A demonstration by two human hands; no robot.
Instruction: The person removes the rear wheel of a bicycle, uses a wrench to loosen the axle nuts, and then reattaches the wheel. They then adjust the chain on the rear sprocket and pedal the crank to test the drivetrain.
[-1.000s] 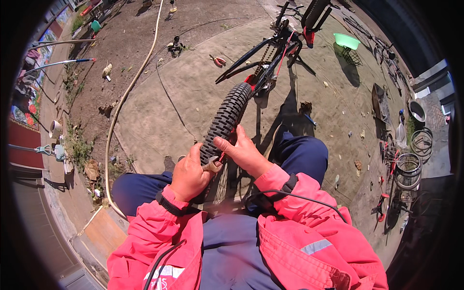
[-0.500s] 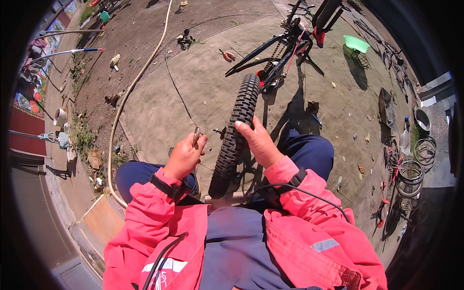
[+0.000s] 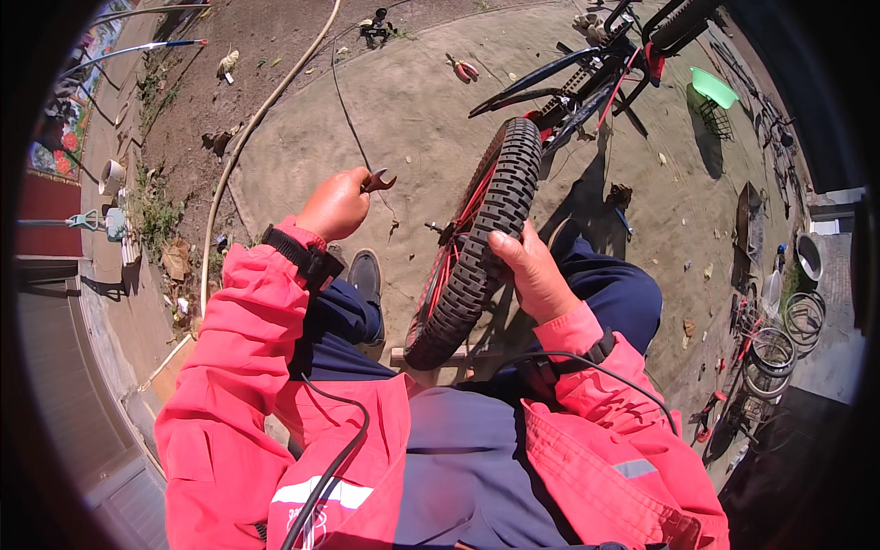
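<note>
A bicycle wheel (image 3: 490, 234) with a black knobbly tyre and red spokes stands upright between my legs, slightly tilted. My right hand (image 3: 539, 280) grips the tyre from its right side, the thumb lying on the tread and the other fingers hidden behind it. To the left of the wheel, my left hand (image 3: 335, 206) is closed round an open-ended spanner (image 3: 379, 181), whose jaw sticks out past the fingers. The spanner is apart from the axle (image 3: 434, 226), which juts from the wheel's left side. Beyond the wheel lies a black bicycle frame (image 3: 573, 92) with red parts.
Red-handled pliers (image 3: 463, 69) lie on the ground ahead. A pale hose (image 3: 261, 128) runs along the left. A green basin (image 3: 713, 87) stands at the far right, and several loose wheel rims (image 3: 772, 353) lie nearer on that side. A thin cable (image 3: 346, 110) crosses the ground.
My left hand, with the spanner, has moved away from the axle, leftward and forward. The wheel has turned, showing its red spokes. My view has shifted; my right hand stays on the tyre.
</note>
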